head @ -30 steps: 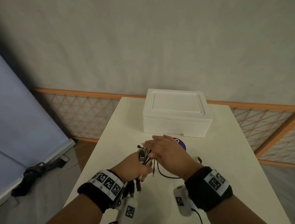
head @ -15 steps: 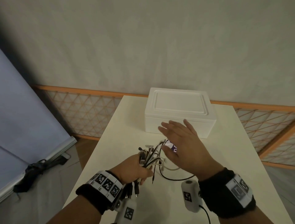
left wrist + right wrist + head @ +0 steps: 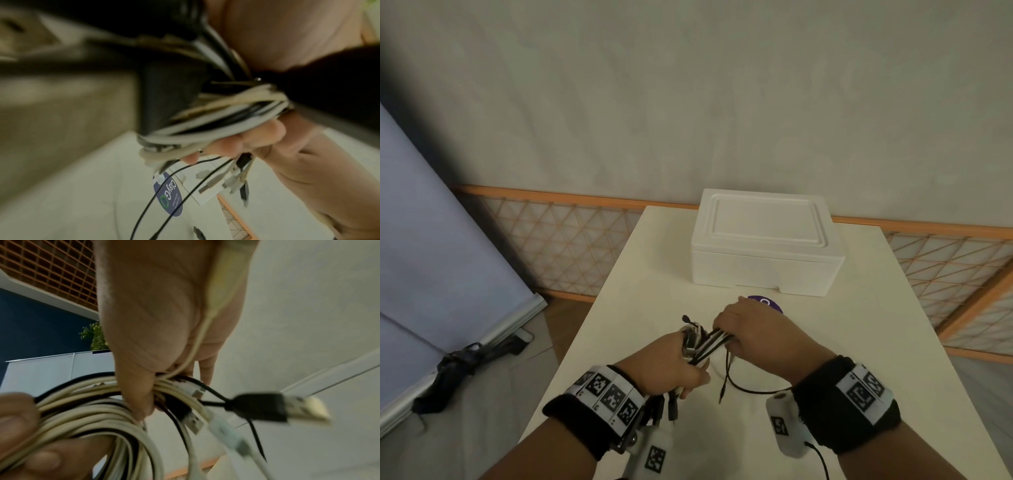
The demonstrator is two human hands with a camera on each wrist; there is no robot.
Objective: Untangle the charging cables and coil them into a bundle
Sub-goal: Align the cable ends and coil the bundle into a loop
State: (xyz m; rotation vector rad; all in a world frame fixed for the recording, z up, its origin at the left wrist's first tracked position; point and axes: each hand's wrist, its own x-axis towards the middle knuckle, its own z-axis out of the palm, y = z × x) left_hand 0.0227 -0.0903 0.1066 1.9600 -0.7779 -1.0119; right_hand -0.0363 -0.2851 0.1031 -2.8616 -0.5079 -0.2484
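Observation:
A bundle of white and black charging cables (image 3: pixel 707 342) is held just above the cream table (image 3: pixel 619 308). My left hand (image 3: pixel 688 356) grips its near end, with several plugs (image 3: pixel 671 407) hanging below the wrist. At the far end my right hand (image 3: pixel 726 334) has its fingers curled over the strands. In the right wrist view the right hand (image 3: pixel 156 386) pinches the coiled cables (image 3: pixel 98 418), and a black USB plug (image 3: pixel 265 405) sticks out to the right. A thin black cable (image 3: pixel 743 389) droops in a loop onto the table. The left wrist view shows the wound bundle (image 3: pixel 226 113), blurred.
A closed white foam box (image 3: pixel 763 246) stands at the back of the table. Just beyond my right hand a purple round sticker (image 3: pixel 768 303) lies on the tabletop. Orange lattice fencing (image 3: pixel 558 240) runs behind, and a dark bag (image 3: pixel 458 370) lies on the floor at left.
Half a second ago my right hand was lifted, open, near the foam box. It has come back down and closed on the bundle. The left hand kept its grip.

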